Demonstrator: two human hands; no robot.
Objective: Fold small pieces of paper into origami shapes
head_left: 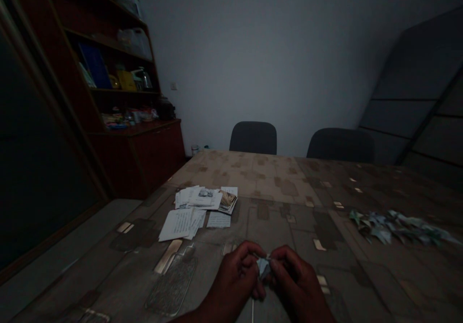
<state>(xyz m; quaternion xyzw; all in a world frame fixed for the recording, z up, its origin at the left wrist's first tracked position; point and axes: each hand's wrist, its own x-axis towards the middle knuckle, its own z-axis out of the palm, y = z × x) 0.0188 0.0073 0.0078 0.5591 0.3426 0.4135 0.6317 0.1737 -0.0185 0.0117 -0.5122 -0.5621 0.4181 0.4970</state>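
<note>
1. Far left: dark wooden shelf cabinet (pixel 133 154), blue binder (pixel 94 65) upright on a shelf, small mixed items along the cabinet top.
2. Left side of the tabletop (pixel 275 178): loose paper sheets (pixel 180 224) with handwriting and a few photo prints (pixel 227 201), spread in a low pile, well ahead of my hands.
3. Clear plastic sheet (pixel 170 284) lies flat, just left of the left hand (pixel 235 277).
4. Left hand pinches the folded paper piece (pixel 264 267) from its left side, fingers curled.
5. That piece is small, pale blue-grey, held up between both hands.
6. Right hand (pixel 298 284) pinches it from the right. Hands narrow, almost meeting.
7. Past the far table edge: two dark chairs (pixel 253 138) (pixel 340 145).
8. Far right: heap of folded pieces (pixel 394 227) on the tabletop, well apart from the right hand.
</note>
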